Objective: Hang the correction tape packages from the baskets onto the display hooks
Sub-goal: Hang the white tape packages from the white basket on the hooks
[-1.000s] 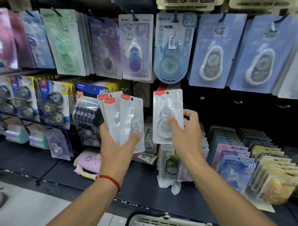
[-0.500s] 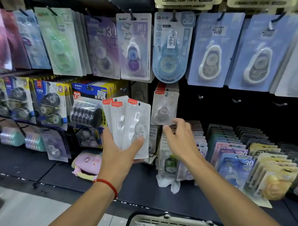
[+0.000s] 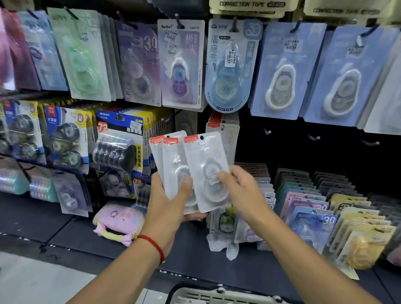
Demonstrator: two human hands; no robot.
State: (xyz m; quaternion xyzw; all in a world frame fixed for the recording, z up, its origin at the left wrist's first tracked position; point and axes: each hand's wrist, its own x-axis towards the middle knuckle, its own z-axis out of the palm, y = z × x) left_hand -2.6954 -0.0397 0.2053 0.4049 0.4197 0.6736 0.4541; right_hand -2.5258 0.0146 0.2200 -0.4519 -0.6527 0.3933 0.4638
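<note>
Holding a fan of three white correction tape packages (image 3: 186, 170) upright in front of the display, the left hand (image 3: 167, 210) has its thumb pressed across their fronts and its fingers curled behind them. Each package has a red tab at the top. The right hand (image 3: 241, 191) pinches the rightmost package of the fan (image 3: 207, 172) at its right edge, fingertips on the clear blister, so both hands touch this one package. A red cord bracelet (image 3: 152, 244) circles the left wrist.

Just behind the fan, one matching white package (image 3: 226, 137) hangs on a hook in the second row of the display. To its right, three bare hooks (image 3: 315, 137) stick out of the dark back panel. Above, a row of larger carded correction tapes hangs: green (image 3: 85, 58), purple (image 3: 180, 66), a round-bottomed blue one (image 3: 228, 69), and pale blue cards (image 3: 283, 69).

On the shelf (image 3: 49, 216) below, stacks of more packages (image 3: 322, 215) stand in rows toward the right edge, and a pink pouch (image 3: 120, 220) lies left of the hands. A pale plastic basket (image 3: 223, 299) shows at the bottom of the view, its rim just under the forearms.
</note>
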